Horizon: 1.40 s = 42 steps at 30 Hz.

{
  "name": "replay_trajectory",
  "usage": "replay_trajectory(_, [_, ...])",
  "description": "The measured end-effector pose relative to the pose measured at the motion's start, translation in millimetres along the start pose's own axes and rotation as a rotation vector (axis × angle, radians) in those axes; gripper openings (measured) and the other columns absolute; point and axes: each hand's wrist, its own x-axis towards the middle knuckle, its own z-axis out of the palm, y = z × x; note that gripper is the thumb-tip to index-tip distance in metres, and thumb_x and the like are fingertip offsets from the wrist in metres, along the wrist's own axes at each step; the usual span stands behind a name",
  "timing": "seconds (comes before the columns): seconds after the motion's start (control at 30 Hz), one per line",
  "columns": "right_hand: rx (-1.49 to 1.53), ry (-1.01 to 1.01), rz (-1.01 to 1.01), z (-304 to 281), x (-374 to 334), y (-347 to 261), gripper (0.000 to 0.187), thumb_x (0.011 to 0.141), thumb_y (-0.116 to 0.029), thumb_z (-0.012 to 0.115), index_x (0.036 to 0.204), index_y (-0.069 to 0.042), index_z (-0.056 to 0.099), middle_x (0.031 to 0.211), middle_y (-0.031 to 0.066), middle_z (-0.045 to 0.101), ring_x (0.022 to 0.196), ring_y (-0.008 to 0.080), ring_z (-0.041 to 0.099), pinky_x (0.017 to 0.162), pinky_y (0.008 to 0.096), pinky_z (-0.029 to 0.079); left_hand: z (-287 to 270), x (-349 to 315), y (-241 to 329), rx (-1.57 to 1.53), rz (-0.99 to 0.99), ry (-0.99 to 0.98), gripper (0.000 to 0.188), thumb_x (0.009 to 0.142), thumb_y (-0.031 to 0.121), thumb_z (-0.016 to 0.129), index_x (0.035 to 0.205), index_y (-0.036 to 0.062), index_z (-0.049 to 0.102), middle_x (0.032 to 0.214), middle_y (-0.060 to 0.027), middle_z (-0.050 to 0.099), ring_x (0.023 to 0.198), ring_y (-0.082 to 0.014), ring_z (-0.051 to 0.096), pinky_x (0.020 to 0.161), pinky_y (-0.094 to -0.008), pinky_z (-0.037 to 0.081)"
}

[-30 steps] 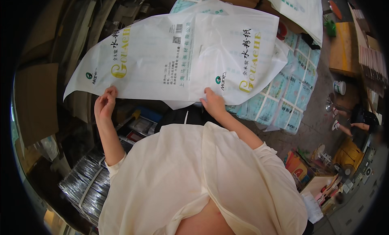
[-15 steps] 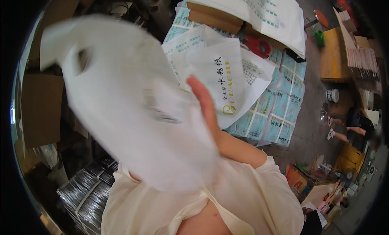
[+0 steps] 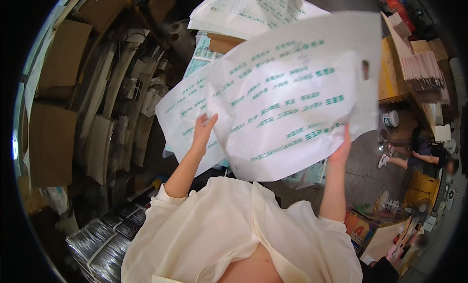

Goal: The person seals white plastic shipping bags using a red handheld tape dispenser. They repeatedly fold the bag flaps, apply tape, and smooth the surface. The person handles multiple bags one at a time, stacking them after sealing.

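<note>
A large white plastic bag [image 3: 287,107] with rows of green print and a handle slot is spread out in front of me. My right hand [image 3: 340,149] grips its lower right edge, thumb on the printed face and the other fingers hidden behind. Beside the bag's left fold is my left hand [image 3: 202,131], thumb and fingers apart; the fingertips are slightly blurred. Another white printed sheet or bag [image 3: 180,112] spreads beneath that hand, and where it meets the raised bag is covered.
Farther back, more white printed bags [image 3: 243,10] lie over a cardboard piece [image 3: 224,43] and blue-wrapped packs [image 3: 200,51]. Cardboard shelving [image 3: 56,146] lines the left. A black wrapped bundle [image 3: 100,239] sits low left. Another person [image 3: 414,153] is at right, near a white bucket [image 3: 390,118].
The white bag has swung from my left over to the right and flattened, its green print now facing me. My left hand has come into view, and my right hand has moved right.
</note>
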Motion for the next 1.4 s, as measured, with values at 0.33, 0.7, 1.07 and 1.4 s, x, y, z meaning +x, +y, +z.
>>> replay_trajectory(0.33, [0.050, 0.046, 0.299, -98, 60, 111, 0.041, 0.094, -0.020, 0.058, 0.130, -0.001, 0.049, 0.125, 0.0131, 0.058, 0.114, 0.0305, 0.056, 0.098, 0.0432, 0.045, -17, 6, -67, -0.248, -0.263, -0.024, 0.040, 0.086, 0.025, 0.071, 0.108, -0.0080, 0.062, 0.104, -0.0135, 0.068, 0.090, -0.0207, 0.066, 0.080, -0.0311, 0.053])
replay_trajectory(0.7, [-1.308, -0.713, -0.901, 121, 27, 38, 0.046, 0.082, -0.012, 0.071, 0.123, -0.002, 0.055, 0.121, 0.0156, 0.057, 0.112, 0.0305, 0.054, 0.099, 0.0379, 0.040, -45, -57, 92, 0.212, 0.489, -0.010, 0.036, 0.097, 0.030, 0.058, 0.083, -0.0032, 0.067, 0.069, -0.0011, 0.063, 0.060, -0.0054, 0.050, 0.055, -0.0256, 0.041])
replay_trajectory(1.07, [-1.332, -1.243, -0.428, 316, -9, 68, 0.030, 0.089, -0.029, 0.062, 0.085, 0.001, 0.067, 0.082, 0.0090, 0.068, 0.074, 0.0228, 0.059, 0.071, 0.0341, 0.047, -5, -126, 119, 0.266, 0.772, 0.057, 0.016, 0.089, 0.010, 0.064, 0.089, -0.0064, 0.064, 0.071, -0.0072, 0.058, 0.065, -0.0166, 0.056, 0.059, -0.0300, 0.044])
replay_trajectory(1.4, [-0.947, -1.032, -1.161, 275, -21, 0, 0.064, 0.076, -0.028, 0.076, 0.131, -0.011, 0.049, 0.134, 0.0110, 0.051, 0.121, 0.0285, 0.050, 0.103, 0.0396, 0.038, -49, -92, 186, -0.243, 0.156, -0.282, 0.036, 0.089, 0.015, 0.062, 0.117, -0.0073, 0.057, 0.104, -0.0133, 0.067, 0.086, -0.0186, 0.068, 0.075, -0.0317, 0.056])
